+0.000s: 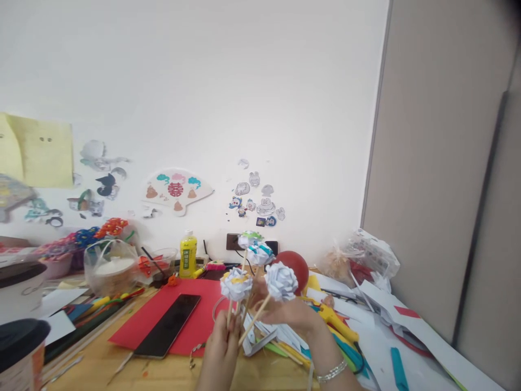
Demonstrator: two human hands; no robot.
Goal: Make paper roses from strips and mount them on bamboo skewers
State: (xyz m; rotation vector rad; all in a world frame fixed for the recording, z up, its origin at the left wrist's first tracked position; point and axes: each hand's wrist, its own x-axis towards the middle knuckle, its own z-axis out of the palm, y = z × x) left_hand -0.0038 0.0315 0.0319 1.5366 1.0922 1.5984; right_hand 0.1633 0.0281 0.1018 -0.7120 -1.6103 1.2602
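Observation:
Several paper flowers on thin wooden sticks stand upright in my left hand point(223, 339), its fingers closed round the sticks low down. One white flower point(281, 281) leans to the right, and another with a yellow centre point(236, 284) is at the left. Behind them rise a blue-and-white flower point(260, 253) and one with green on top point(249, 239). My right hand point(287, 315), with a silver bracelet at the wrist, is just behind and below the right flower. Its fingers are partly hidden by the flowers and blurred.
A black phone point(169, 326) lies on red paper point(134, 328). Behind are a yellow bottle point(188, 254) and a red ball point(293, 271). A yellow glue gun point(336, 321) and paper scraps lie at right. Lidded cups point(22, 353) stand at left.

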